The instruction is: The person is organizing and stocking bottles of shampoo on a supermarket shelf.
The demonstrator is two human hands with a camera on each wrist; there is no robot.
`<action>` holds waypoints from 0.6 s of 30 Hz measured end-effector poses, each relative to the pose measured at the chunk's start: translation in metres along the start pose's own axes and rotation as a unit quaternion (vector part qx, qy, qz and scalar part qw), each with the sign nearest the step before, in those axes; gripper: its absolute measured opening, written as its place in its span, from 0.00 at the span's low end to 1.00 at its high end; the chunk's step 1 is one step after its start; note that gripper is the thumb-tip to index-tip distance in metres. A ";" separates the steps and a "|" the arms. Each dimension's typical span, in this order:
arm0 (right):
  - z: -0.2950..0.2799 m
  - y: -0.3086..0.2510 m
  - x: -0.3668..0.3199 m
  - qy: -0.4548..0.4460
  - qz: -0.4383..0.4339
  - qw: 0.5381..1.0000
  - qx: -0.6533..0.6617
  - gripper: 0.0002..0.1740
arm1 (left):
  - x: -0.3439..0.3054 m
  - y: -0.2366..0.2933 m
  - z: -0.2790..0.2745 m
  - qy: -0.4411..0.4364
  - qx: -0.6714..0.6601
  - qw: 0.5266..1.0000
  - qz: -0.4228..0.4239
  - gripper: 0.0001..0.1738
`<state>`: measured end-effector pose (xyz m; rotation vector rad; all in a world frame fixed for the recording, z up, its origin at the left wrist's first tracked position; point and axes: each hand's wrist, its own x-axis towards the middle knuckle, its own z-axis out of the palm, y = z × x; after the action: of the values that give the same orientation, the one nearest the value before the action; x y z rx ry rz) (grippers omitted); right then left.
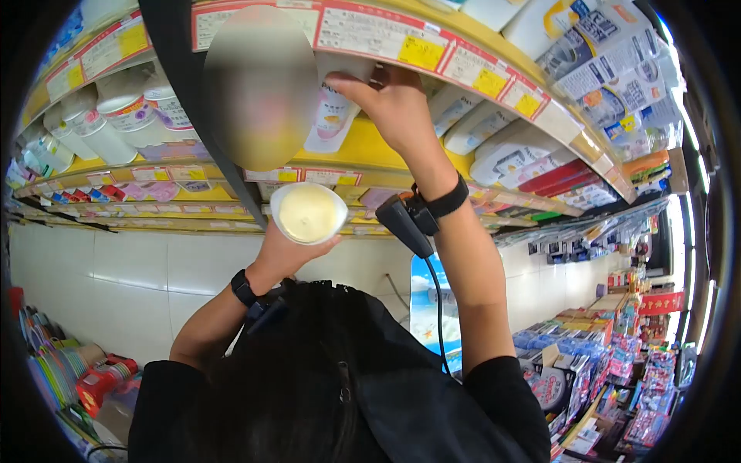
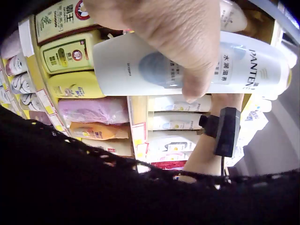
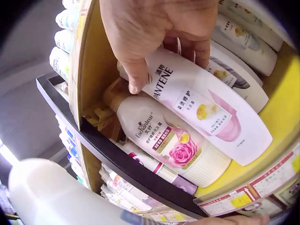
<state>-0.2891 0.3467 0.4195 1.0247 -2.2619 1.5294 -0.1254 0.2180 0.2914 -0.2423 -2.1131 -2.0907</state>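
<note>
My left hand (image 1: 284,253) grips a white Pantene shampoo bottle (image 2: 234,63) with blue marks around its body. In the head view the bottle's pale round base (image 1: 309,214) faces up toward the camera, in front of the shelf. Higher up, my right hand (image 3: 161,30) reaches onto the shelf and holds a white Pantene bottle with a pink label (image 3: 206,110) near its cap end, thumb on one side and fingers on the other. This bottle stands on the yellow shelf board (image 3: 286,101). Close beside it is a cream Enchanteur bottle with a rose label (image 3: 168,136).
More white bottles (image 1: 482,131) fill the shelf to the right of my right hand. A dark upright post (image 1: 189,77) divides the shelving, and price tags (image 1: 463,69) line the shelf edges. A blurred oval patch (image 1: 262,85) covers part of the shelf. Behind me lie other stacked goods (image 1: 587,363).
</note>
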 end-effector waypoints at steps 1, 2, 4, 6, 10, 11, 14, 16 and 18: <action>0.001 -0.001 0.000 0.016 -0.040 0.999 -0.005 0.29 | -0.004 -0.004 -0.003 -0.004 0.024 1.000 -0.006 0.24; -0.001 -0.003 -0.001 0.024 -0.031 0.999 -0.007 0.29 | -0.007 -0.004 -0.005 -0.015 0.024 1.000 -0.011 0.24; -0.006 -0.012 -0.002 -0.013 0.045 0.999 -0.019 0.30 | -0.013 -0.001 -0.008 -0.010 0.038 0.998 -0.038 0.23; -0.008 -0.009 -0.011 -0.002 0.109 0.992 -0.061 0.30 | -0.016 -0.001 -0.009 -0.030 0.031 0.998 -0.050 0.22; -0.014 -0.016 -0.031 0.082 -0.065 0.993 -0.058 0.32 | -0.026 -0.009 -0.003 -0.045 0.051 0.995 -0.073 0.21; -0.020 -0.021 -0.041 0.111 -0.108 0.987 -0.043 0.33 | -0.027 -0.011 0.001 -0.021 0.048 0.997 -0.061 0.23; -0.039 -0.020 -0.069 0.116 -0.121 0.986 -0.013 0.36 | -0.028 -0.015 0.009 -0.003 0.060 0.998 -0.037 0.25; -0.062 -0.024 -0.095 0.121 -0.128 0.983 -0.047 0.37 | -0.029 -0.017 0.020 -0.005 0.071 0.997 -0.029 0.24; -0.092 -0.026 -0.119 0.125 -0.113 0.983 -0.070 0.38 | -0.031 -0.015 0.033 -0.003 0.052 0.995 -0.085 0.23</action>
<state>-0.2024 0.4726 0.4144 0.9529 -1.9748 1.3060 -0.0986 0.2509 0.2699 -0.0559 -2.3126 -2.0613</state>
